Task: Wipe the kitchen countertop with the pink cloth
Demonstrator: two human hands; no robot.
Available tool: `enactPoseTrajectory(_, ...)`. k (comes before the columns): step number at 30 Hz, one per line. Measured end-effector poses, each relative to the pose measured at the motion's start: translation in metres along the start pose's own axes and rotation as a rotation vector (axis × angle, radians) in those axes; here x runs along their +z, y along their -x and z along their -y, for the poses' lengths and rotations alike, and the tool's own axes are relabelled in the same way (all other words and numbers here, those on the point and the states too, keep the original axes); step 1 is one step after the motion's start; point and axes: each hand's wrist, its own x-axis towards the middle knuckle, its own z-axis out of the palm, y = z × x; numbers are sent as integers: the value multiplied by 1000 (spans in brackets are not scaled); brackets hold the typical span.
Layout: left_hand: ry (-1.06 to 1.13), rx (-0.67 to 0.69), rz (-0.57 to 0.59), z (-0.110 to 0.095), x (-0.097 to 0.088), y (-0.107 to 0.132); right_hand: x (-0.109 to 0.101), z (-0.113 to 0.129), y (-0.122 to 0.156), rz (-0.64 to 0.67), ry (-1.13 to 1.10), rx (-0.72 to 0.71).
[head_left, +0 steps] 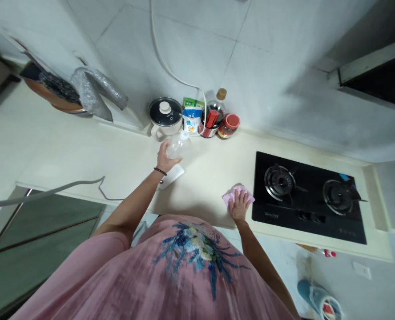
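My left hand (167,158) is wrapped around a clear plastic bottle (178,145) with a pale cap, at the back of the counter by the cooking pot. Below that hand, a flat white object (173,176) lies partly covered by my wrist; its kind is unclear. My right hand (240,204) lies with fingers spread on a pink cloth (236,192), pressing it to the countertop (207,178) just left of the gas stove (309,198).
Along the wall stand a lidded pot (166,116), a white-and-blue packet (192,119), a dark bottle (216,106) and a red-lidded jar (229,126). A white cable (164,62) hangs down behind them. At lower right is a bin (324,302).
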Motion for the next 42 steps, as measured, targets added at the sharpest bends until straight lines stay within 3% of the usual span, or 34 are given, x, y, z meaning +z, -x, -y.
enactPoseTrajectory(3,37,-112,-178,26,-17,-6,2,47,6,100,43,-298)
enactPoseTrajectory(6,29,-179,-272,45,-29,-6,2,100,-15,180,67,-562)
enactPoseTrajectory(9,10,-211,-311,56,-32,-1,-6,126,-67,157,47,-576)
enactPoseTrajectory(11,-2,-231,-329,60,-32,4,-14,116,-105,104,23,-446)
enactPoseTrajectory(14,18,-268,-339,68,-28,11,-25,68,-136,55,-21,-154)
enactPoseTrajectory(17,66,-294,-339,76,-21,14,-28,19,-130,23,-78,106)
enactPoseTrajectory(20,97,-282,-349,83,-16,13,-22,17,-108,-60,-107,235)
enactPoseTrajectory(23,58,-275,-373,82,-11,18,-9,71,-94,-65,-95,83)
enactPoseTrajectory(27,-51,-272,-406,54,-1,59,5,167,-94,115,-56,-377)
enactPoseTrajectory(29,-75,-173,-305,33,5,95,5,191,-99,179,-26,-537)
enactPoseTrajectory(31,-84,5,-60,16,7,132,0,188,-107,199,-2,-607)
enactPoseTrajectory(33,-86,180,230,9,5,163,-8,161,-117,163,16,-551)
enactPoseTrajectory(35,-99,268,412,14,0,184,-20,125,-129,60,47,-382)
enactPoseTrajectory(37,-130,271,463,26,-3,195,-33,93,-141,-59,92,-217)
enactPoseTrajectory(39,-173,257,459,39,-4,200,-44,78,-154,-130,130,-145)
enactPoseTrajectory(42,-225,269,465,50,0,204,-52,89,-175,-140,149,-153)
